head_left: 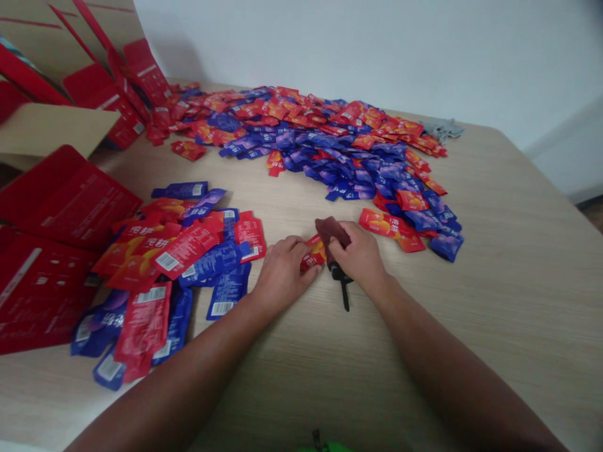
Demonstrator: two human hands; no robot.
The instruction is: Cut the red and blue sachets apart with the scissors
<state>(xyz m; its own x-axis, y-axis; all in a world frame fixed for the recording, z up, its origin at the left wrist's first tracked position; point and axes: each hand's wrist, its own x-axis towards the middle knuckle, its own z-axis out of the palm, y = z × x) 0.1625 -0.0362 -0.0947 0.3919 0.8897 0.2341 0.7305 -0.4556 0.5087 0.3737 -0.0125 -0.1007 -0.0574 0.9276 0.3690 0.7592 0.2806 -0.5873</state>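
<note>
My left hand (286,267) presses a red-and-orange sachet (314,252) onto the table, its fingers closed at the sachet's edge. Just to the right, my right hand (358,251) is closed around a brown cloth (332,233) held at the sachet's other end. Below that hand sticks out a black object (345,295) with a narrow end; its kind I cannot make out. A loose group of red and blue sachets (188,248) lies to the left of my left hand. Two or so red sachets (385,223) lie beyond my right hand.
A long heap of red and purple-blue sachets (320,144) stretches across the back of the wooden table (509,263). Red cartons (42,276) with raised flaps stand at the left. A grey crumpled cloth (443,129) lies at the back right, near the white wall (358,50).
</note>
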